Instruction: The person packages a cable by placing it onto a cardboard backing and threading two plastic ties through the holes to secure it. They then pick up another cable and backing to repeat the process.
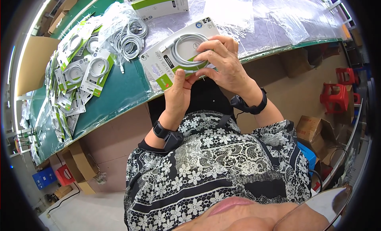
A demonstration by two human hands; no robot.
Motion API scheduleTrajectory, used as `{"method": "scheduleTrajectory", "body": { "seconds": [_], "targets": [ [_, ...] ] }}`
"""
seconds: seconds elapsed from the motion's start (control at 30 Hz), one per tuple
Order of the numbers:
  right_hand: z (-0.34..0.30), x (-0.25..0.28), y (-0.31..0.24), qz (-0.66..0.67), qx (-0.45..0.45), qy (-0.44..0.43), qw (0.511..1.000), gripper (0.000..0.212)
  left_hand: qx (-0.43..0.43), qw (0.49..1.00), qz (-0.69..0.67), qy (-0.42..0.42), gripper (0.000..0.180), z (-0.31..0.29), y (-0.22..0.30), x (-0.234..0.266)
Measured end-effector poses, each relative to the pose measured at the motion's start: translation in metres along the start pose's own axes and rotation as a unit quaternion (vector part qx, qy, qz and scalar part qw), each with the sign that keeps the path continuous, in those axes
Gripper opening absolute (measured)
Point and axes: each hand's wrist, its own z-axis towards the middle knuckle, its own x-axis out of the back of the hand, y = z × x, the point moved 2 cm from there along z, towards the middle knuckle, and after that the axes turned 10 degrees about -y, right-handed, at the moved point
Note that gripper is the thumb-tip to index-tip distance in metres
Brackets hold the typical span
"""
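I hold a white and green packaging card (158, 60) with a coiled white cable (183, 48) on it, just above the near edge of the green table (115, 96). My left hand (178, 94) grips the card's lower edge from below. My right hand (222, 62) lies over the coil's right side, fingers curled onto the cable and card. Both wrists wear black bands.
A pile of packed cable cards (77, 72) covers the table's left part. Loose coiled white cables in a clear bag (129, 36) lie behind them. A white and green box (156, 4) stands at the back. Clear plastic sheets (274, 16) spread right. Red stools (337, 94) and cardboard boxes (311, 129) stand on the floor.
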Motion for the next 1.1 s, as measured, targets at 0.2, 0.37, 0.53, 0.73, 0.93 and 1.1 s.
{"method": "scheduleTrajectory", "body": {
  "seconds": [0.2,0.37,0.53,0.73,0.93,1.1],
  "targets": [
    [-0.002,-0.003,0.001,-0.023,0.044,0.035,0.998,0.029,0.011,1.000,-0.010,-0.012,0.033,-0.002,0.001,-0.003],
    [-0.006,0.000,-0.001,-0.017,0.061,0.060,0.996,0.025,0.017,1.000,0.016,-0.016,0.033,-0.005,0.003,-0.006],
    [-0.011,0.009,0.003,-0.001,0.086,0.056,0.995,0.022,0.026,0.999,0.031,-0.014,0.034,-0.003,0.006,-0.007],
    [-0.011,0.014,0.019,-0.001,0.101,0.014,0.995,0.021,0.045,0.998,0.036,-0.018,0.034,-0.005,0.004,-0.009],
    [-0.010,0.018,0.019,0.019,0.119,0.051,0.991,0.022,0.012,0.998,0.057,-0.004,0.034,0.001,0.004,-0.007],
    [-0.028,0.018,0.011,-0.030,0.086,0.115,0.989,0.024,0.000,0.998,0.063,0.001,0.036,0.002,0.007,-0.005]
  ]
}}
